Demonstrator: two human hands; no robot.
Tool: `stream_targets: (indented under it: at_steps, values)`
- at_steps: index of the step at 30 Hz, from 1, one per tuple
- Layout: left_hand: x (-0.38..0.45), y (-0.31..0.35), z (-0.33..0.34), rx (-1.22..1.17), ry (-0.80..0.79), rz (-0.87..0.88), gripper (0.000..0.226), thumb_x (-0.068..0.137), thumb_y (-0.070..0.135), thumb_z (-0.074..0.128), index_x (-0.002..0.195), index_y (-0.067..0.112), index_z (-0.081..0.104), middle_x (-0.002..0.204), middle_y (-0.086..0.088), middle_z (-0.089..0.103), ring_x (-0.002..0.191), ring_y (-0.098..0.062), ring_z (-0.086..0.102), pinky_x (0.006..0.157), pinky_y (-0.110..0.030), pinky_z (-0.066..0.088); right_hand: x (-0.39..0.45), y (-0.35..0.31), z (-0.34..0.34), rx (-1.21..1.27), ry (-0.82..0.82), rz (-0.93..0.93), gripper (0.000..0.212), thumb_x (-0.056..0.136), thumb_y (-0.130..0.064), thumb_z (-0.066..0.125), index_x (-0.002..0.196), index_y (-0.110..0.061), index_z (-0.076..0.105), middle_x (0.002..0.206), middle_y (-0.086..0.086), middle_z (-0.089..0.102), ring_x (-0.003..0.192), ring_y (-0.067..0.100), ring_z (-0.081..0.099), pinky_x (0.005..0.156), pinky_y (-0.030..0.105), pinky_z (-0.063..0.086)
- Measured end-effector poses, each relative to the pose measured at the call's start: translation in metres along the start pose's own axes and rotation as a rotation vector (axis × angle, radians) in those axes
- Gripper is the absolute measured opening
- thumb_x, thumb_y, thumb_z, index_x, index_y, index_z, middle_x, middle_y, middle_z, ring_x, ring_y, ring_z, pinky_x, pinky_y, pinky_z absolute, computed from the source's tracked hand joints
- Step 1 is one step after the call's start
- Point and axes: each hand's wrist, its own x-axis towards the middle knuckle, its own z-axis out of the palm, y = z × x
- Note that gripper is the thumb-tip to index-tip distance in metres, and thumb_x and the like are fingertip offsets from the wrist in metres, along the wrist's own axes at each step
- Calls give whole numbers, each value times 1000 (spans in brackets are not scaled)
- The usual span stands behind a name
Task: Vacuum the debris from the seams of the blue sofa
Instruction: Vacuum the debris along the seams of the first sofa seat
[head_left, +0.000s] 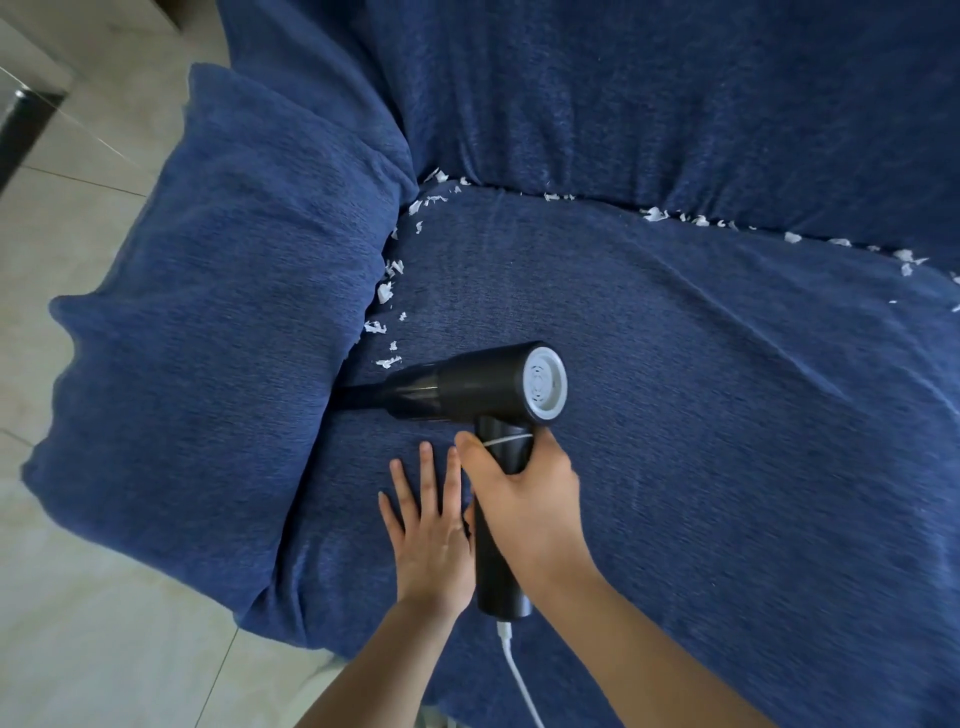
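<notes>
A blue sofa fills the view, with its armrest on the left. White paper scraps lie along the seam between armrest and seat, and more white scraps sit along the back seam. My right hand grips the handle of a black handheld vacuum. Its narrow nozzle points left into the armrest seam, just below the lowest scraps. My left hand rests flat on the seat cushion beside the handle, fingers straight.
A white cable hangs from the bottom of the vacuum handle. Pale tiled floor lies to the left of the sofa. A dark furniture leg stands at the upper left.
</notes>
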Motion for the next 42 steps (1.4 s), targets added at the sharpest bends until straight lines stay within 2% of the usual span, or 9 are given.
stream_targets:
  at_steps: [3,7,9,11,14,16,20,26,42]
  values:
    - [-2,-1,1,65,-17,45,121,79,46,65,144,26,-36,154,-3,-36,144,-39,-23,117,-62,3,7,-1,12,-7,-46,1,18,85,-37,74,92,-24,63,76,-12,68,72,-3,65,58,4,43]
    - [-2,0,4,97,-52,-3,116,80,49,66,151,22,-21,161,-6,-19,144,-41,-21,115,-64,9,12,3,3,-23,-68,-9,18,85,-37,74,92,-24,63,78,-11,68,74,-2,64,60,6,42]
    - [-2,4,-1,133,-62,-14,84,93,65,24,151,23,-20,160,-4,-22,142,-39,-28,116,-60,-2,10,6,-10,-26,-67,-32,18,85,-36,74,92,-24,63,75,-10,68,70,-3,64,57,4,43]
    - [-3,13,-9,40,-55,-32,75,83,62,-20,149,27,-23,157,0,-30,141,-35,-33,116,-56,-10,6,8,-26,-7,-49,-65,16,85,-33,75,88,-24,62,70,-9,67,65,-2,66,61,7,48]
    - [-3,23,-18,-66,-3,-81,77,86,60,5,153,26,-12,159,2,-25,143,-30,-30,119,-52,-8,3,11,-48,-3,-43,-73,18,83,-34,75,83,-24,59,65,-4,69,68,16,72,75,39,61]
    - [1,29,-21,-109,14,-100,76,90,58,22,154,26,-3,160,4,-19,145,-27,-25,120,-50,-5,1,11,-61,-25,-49,-87,20,82,-36,74,82,-24,58,65,-3,69,69,21,72,77,45,61]
    - [9,48,-27,-138,3,-129,74,92,61,18,153,29,-10,160,6,-22,145,-24,-25,120,-46,-6,0,11,-83,-70,-60,-150,21,82,-37,74,83,-23,59,61,-3,68,64,17,70,74,39,59]
    - [11,64,-28,-165,-1,-205,75,97,52,30,153,25,-13,158,3,-26,144,-26,-28,119,-48,-8,7,10,-92,-96,-73,-203,21,83,-36,75,87,-24,59,62,-7,66,63,8,68,63,13,49]
    - [35,64,-32,-175,50,-192,76,96,57,33,153,30,-11,159,5,-24,144,-26,-27,118,-47,-11,42,-11,-86,-71,-47,-275,22,84,-36,75,90,-21,60,66,-7,68,64,10,70,63,11,51]
